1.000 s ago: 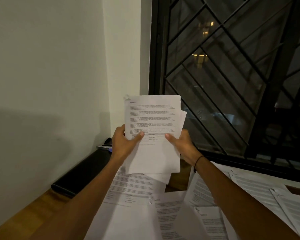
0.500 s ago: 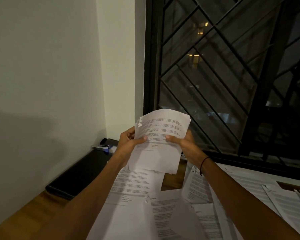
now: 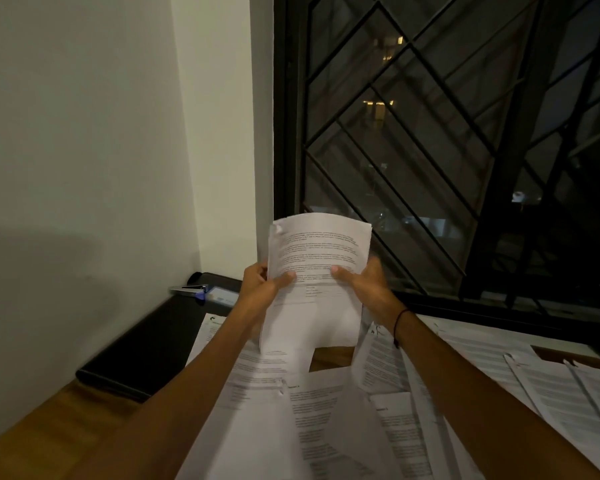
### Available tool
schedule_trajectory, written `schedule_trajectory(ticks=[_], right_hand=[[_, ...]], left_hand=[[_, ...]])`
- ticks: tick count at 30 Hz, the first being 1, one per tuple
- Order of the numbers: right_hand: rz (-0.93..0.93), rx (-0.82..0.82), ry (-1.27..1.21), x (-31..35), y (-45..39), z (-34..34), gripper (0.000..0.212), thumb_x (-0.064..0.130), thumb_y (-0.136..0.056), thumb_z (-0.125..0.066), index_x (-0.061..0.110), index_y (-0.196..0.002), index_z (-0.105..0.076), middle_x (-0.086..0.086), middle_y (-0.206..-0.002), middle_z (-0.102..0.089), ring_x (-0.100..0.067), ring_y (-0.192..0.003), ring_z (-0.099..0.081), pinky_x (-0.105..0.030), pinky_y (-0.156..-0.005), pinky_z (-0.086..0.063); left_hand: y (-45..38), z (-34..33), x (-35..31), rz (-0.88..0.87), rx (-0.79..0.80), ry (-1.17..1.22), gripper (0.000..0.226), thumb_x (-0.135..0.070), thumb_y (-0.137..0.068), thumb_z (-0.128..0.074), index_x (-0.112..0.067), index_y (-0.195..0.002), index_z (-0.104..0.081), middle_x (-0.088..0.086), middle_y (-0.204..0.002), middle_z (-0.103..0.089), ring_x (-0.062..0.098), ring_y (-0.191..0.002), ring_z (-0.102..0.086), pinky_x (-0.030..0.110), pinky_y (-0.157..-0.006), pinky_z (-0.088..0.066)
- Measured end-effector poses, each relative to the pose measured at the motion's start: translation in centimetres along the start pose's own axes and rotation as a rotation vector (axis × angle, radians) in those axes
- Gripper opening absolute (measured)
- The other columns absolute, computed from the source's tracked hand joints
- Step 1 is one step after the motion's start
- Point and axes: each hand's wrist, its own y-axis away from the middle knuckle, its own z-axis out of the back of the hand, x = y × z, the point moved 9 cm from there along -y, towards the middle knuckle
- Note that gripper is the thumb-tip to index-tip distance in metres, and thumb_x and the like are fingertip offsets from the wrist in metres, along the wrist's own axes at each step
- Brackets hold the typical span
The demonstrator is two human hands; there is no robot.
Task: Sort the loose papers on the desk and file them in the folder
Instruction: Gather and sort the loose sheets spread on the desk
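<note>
A stapled bundle of printed sheets [image 3: 317,271] stands upright above the desk, its top edge curling away from me. My left hand [image 3: 257,287] grips its left edge with the thumb on the front page. My right hand [image 3: 364,284] grips the right edge the same way. Several loose printed papers [image 3: 326,417] lie overlapping on the wooden desk [image 3: 49,420] beneath my arms. A black folder [image 3: 146,344] lies flat at the left, against the wall.
A small stapler with a blue end [image 3: 193,290] and a card lie on the folder's far end. More papers [image 3: 541,379] spread to the right. A white wall bounds the left side; a dark barred window [image 3: 447,150] stands behind the desk.
The held bundle has dropped lower toward the desk and its sheets are now squared together; the top has bent away. Both hands kept their hold.
</note>
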Motion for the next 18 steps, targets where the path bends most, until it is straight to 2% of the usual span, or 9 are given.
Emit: schedule_trajectory(ticks=[3,7,10,13,15,18], right_hand=[[-0.057,0.014,0.045,-2.0,0.3,0.6,0.019,0.006,-0.089,-0.077,0.016,-0.103,-0.069,-0.003,-0.103,-0.077,-0.021,-0.093,-0.077,-0.029,-0.07,-0.062],[-0.068,-0.03,0.055,-1.8,-0.2,1.3,0.016,0.01,-0.09,-0.077,0.018,-0.101,-0.069,-0.001,-0.103,-0.076,-0.015,-0.088,-0.077,-0.026,-0.067,-0.062],[-0.059,0.016,0.1,-2.7,-0.2,0.9,0.019,0.009,-0.091,-0.076,0.017,-0.107,-0.068,0.001,-0.105,-0.075,-0.008,-0.086,-0.076,-0.024,-0.068,-0.061],[-0.054,0.031,0.144,-3.6,-0.1,0.6,0.027,0.008,-0.092,-0.075,0.012,-0.118,-0.065,0.002,-0.108,-0.073,-0.004,-0.089,-0.075,-0.026,-0.075,-0.063],[-0.044,0.014,0.149,-3.7,0.1,0.6,0.029,0.007,-0.093,-0.073,0.01,-0.12,-0.063,0.003,-0.106,-0.072,-0.001,-0.087,-0.074,-0.02,-0.07,-0.06],[-0.034,0.008,0.152,-4.1,0.0,0.6,0.03,0.005,-0.094,-0.072,0.009,-0.122,-0.062,0.004,-0.107,-0.071,0.001,-0.087,-0.073,-0.017,-0.068,-0.058]], left_hand=[[0.1,-0.6,0.8,0.025,0.007,0.006,0.033,-0.011,-0.083,-0.083,-0.017,-0.111,-0.065,0.008,-0.107,-0.077,0.024,-0.089,-0.078,0.045,-0.078,-0.064],[-0.5,-0.8,0.6,0.003,0.003,0.039,0.043,-0.013,-0.082,-0.083,-0.014,-0.12,-0.063,0.008,-0.112,-0.076,0.028,-0.096,-0.076,0.049,-0.082,-0.063],[-0.5,-0.8,2.1,0.053,0.007,-0.001,0.036,-0.024,-0.087,-0.08,-0.019,-0.118,-0.062,0.006,-0.111,-0.076,0.023,-0.094,-0.076,0.044,-0.08,-0.064],[-0.5,-0.9,3.4,0.09,0.032,-0.02,0.038,-0.036,-0.089,-0.077,-0.023,-0.12,-0.06,0.005,-0.112,-0.076,0.024,-0.096,-0.076,0.05,-0.085,-0.062],[-0.4,-0.3,3.1,0.051,0.013,-0.014,0.04,-0.036,-0.086,-0.08,-0.02,-0.119,-0.064,0.005,-0.109,-0.077,0.024,-0.097,-0.076,0.05,-0.086,-0.062],[-0.6,1.0,2.1,-0.035,-0.051,-0.02,0.037,-0.027,-0.083,-0.084,-0.015,-0.115,-0.07,0.001,-0.106,-0.079,0.02,-0.094,-0.077,0.042,-0.081,-0.063]])
